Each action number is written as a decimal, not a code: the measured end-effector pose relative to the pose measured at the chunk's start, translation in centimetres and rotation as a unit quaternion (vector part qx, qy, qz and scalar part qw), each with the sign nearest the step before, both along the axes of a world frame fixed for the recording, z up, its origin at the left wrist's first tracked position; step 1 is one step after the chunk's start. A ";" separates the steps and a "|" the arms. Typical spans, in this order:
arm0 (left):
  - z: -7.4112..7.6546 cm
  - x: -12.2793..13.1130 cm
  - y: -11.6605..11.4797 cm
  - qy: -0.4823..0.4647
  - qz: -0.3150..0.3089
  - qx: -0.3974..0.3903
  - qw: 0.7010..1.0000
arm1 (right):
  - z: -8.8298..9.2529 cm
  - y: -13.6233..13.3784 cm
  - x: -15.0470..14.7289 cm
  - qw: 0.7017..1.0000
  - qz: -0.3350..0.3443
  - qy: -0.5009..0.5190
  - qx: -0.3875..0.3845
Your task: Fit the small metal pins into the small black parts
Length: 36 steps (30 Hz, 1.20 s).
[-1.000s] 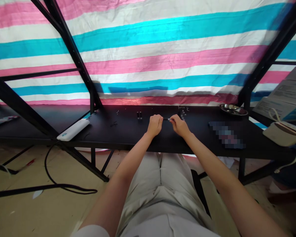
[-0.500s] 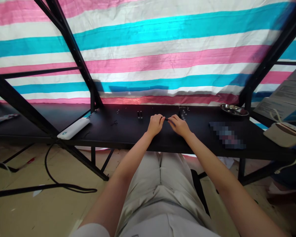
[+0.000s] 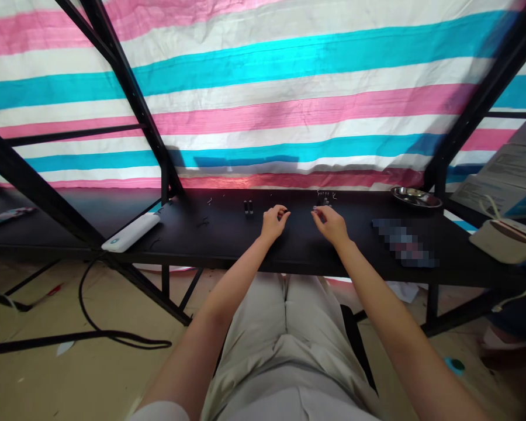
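Note:
My left hand point(image 3: 273, 223) rests at the middle of the black tabletop point(image 3: 228, 240), its fingertips pinched on a small black piece point(image 3: 284, 214). My right hand point(image 3: 331, 225) sits a little to the right, fingers curled together close to a cluster of small metal parts point(image 3: 325, 199). Whether those fingers hold something is too small to tell. Left of my hands, a pair of small black upright pieces point(image 3: 248, 207) stands on the table. Fine wire bits point(image 3: 203, 222) lie further left.
A white power bank point(image 3: 130, 231) lies at the table's left, and a steel dish point(image 3: 416, 197) sits at the back right. A pixelated patch point(image 3: 403, 242) hides something on the right. A beige pouch point(image 3: 506, 242) sits at the right end. Black frame struts rise beside the table.
My hands have drawn apart, the left moving slightly left and the right moving right. The thin black item held between them earlier no longer spans the gap.

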<state>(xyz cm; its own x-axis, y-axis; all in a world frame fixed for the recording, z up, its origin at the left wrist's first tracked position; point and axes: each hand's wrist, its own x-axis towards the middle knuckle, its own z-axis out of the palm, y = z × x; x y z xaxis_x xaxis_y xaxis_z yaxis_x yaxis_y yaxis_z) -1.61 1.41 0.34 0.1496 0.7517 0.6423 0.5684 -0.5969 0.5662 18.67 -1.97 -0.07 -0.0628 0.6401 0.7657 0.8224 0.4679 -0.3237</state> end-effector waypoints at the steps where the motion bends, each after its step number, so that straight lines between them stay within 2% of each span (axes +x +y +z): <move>1: 0.0 0.2 0.1 0.007 -0.018 -0.015 1.000 | 0.0 -0.1 0.4 0.999 -0.017 0.026 0.005; 4: 0.2 1.0 0.5 0.036 -0.061 -0.059 0.996 | 0.1 0.0 1.5 0.992 -0.078 0.099 0.023; 7: 0.6 2.4 0.9 0.070 -0.078 -0.081 0.991 | 0.1 0.3 2.4 0.980 -0.134 0.143 0.024; 12: 0.8 5.5 1.8 0.068 -0.069 -0.102 0.990 | -0.5 1.0 3.5 0.966 -0.185 0.166 -0.078; 17: 0.7 8.0 2.6 0.072 -0.050 -0.114 0.990 | -1.3 1.5 3.9 0.956 -0.195 0.153 -0.157; 23: 0.8 9.3 3.1 0.107 -0.036 -0.132 0.985 | -2.1 2.1 4.0 0.960 -0.207 0.115 -0.150; 26: 0.8 9.5 3.1 0.125 -0.027 -0.145 0.981 | -1.9 2.0 3.8 0.955 -0.215 0.098 -0.178; 32: 0.6 9.9 2.7 0.173 0.007 -0.190 0.966 | -0.9 1.3 3.2 0.927 -0.242 0.073 -0.278; 36: 0.2 10.1 2.7 0.194 0.014 -0.188 0.963 | -0.8 1.4 3.1 0.921 -0.245 0.049 -0.300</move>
